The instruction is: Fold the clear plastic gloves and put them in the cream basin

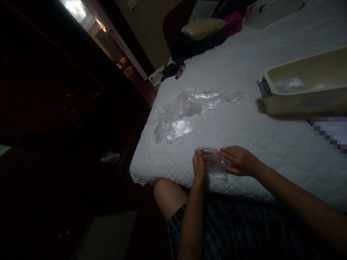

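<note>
A clear plastic bag (217, 169) is stretched between my two hands, just above the near edge of the bed. My left hand (199, 165) pinches its left side near the top. On the other side, my right hand (237, 160) has its fingers closed on the bag, some of them seen through or behind the film. Farther up the mattress lies a loose spread of crumpled clear plastic bags (187, 108), apart from both hands.
A cream plastic bin (303, 99) with a grey latch stands at the right, with clear plastic inside. The white quilted bed (244, 133) fills the middle. Toward the back are a pale cushion (204, 29), a pink rolled cloth (233, 24) and a white box (271, 13).
</note>
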